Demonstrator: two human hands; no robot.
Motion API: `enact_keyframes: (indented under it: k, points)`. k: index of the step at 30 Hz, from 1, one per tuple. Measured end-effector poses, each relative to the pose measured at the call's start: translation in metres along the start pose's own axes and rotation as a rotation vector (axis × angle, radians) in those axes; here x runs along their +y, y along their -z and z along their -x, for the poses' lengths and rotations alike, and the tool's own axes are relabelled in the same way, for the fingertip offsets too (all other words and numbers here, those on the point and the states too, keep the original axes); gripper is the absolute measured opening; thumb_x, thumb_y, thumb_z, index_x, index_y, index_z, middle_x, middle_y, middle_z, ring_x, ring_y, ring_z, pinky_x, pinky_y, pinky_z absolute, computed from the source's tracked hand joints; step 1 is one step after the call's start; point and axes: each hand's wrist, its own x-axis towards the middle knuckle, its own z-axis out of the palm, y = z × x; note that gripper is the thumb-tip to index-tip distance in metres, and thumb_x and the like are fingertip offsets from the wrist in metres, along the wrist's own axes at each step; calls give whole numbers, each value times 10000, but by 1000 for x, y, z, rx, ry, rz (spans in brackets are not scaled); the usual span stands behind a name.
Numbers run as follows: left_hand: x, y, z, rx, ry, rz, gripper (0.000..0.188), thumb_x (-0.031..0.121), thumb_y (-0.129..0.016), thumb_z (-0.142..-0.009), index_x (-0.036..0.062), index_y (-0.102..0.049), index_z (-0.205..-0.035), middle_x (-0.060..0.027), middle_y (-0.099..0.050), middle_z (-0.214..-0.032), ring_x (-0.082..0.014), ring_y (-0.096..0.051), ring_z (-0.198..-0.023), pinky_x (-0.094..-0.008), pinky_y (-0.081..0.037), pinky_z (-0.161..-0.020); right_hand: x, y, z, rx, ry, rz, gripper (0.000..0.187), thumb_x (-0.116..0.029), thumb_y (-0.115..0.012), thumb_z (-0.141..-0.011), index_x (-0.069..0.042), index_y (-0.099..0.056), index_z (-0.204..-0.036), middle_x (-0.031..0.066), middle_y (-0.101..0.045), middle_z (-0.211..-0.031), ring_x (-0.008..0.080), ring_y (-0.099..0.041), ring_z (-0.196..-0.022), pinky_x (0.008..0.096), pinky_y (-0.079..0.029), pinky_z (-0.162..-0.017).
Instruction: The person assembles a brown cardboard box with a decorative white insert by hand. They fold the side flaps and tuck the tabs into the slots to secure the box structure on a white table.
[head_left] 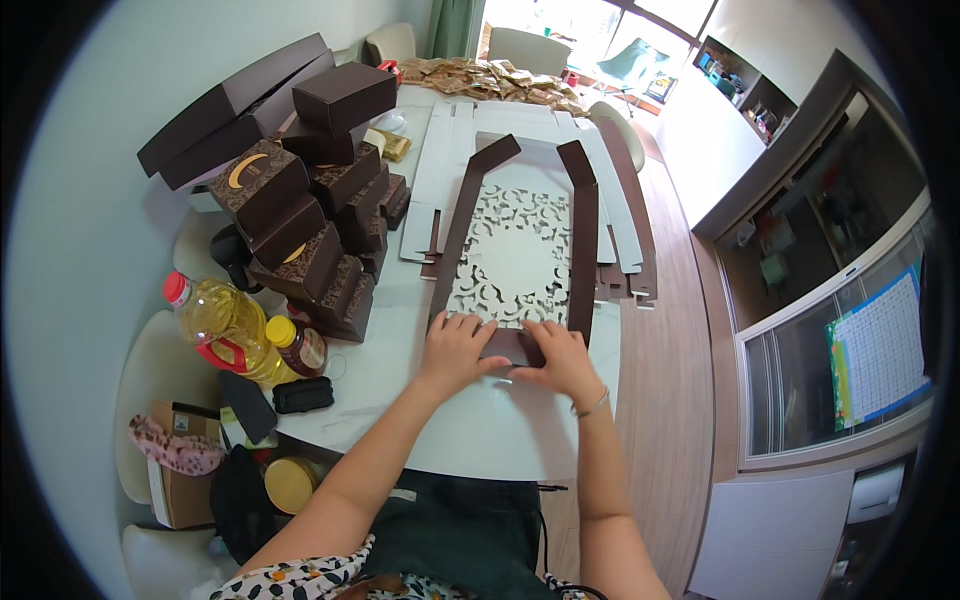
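Note:
A long dark-brown cardboard box (583, 250) lies partly folded on the table, its side walls raised and two flaps standing at the far end. Its white panel (515, 262) has a cut-out scroll pattern around a plain centre. At the near end, my left hand (458, 350) grips the left part of the folded-up wall, fingers over its upper edge and thumb on the near side. My right hand (560, 362), with a bracelet at the wrist, holds the same wall farther right in a similar way. The thumbs point toward each other; their tips are apart.
Stacked brown boxes (270, 195) rise on the left. Flat cardboard sheets (428, 200) lie beneath and beyond the box. An oil bottle (225, 325), a yellow-lidded jar (300, 345) and a black case (303, 395) stand near the left edge. Gold packets (490, 80) cover the table's far end.

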Motion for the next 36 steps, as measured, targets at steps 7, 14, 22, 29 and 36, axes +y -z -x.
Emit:
enact_keyframes:
  k: [7,14,22,29,36]
  points:
    - [1,25,-11,-280,4,105,496,538,-736,-772,102,-677,-1001,-63,-629,-915,-246,-600,-905,-388,-437,-827,9,20,-32,-415,112,-118,606,-404,-844,-670,-12,-673,-1100,165,-610,-972,323,-630,-891,382,-523,-802]
    - [-3,35,-6,-209,17,151,466,487,-763,-766,89,-659,-984,-72,-587,-944,-258,-568,-943,-387,-432,-812,-5,6,-30,-213,84,-190,550,-571,-782,-753,-25,-732,-800,128,-557,-812,296,-601,-806,403,-505,-698]
    - [-7,32,-9,-254,-3,161,592,551,-802,-704,102,-642,-1055,-76,-545,-940,-266,-548,-942,-393,-427,-804,-5,-17,-15,272,-17,140,461,-439,-723,-864,-51,-614,-640,106,-564,-592,292,-596,-569,402,-474,-532]
    - [-1,30,-11,-314,-104,4,738,642,-780,-649,81,-622,-1102,-76,-571,-993,-259,-561,-971,-446,-445,-859,9,-15,-33,-115,-342,-247,482,-375,-633,-916,44,-665,-680,238,-583,-606,362,-605,-557,438,-491,-588]
    - [19,-9,-1,-267,-176,-93,781,687,-761,-625,78,-625,-1094,-43,-618,-997,-229,-606,-988,-530,-478,-922,25,-28,-44,-427,-443,-361,399,-295,-567,-921,54,-690,-773,248,-634,-675,314,-599,-606,410,-500,-650]
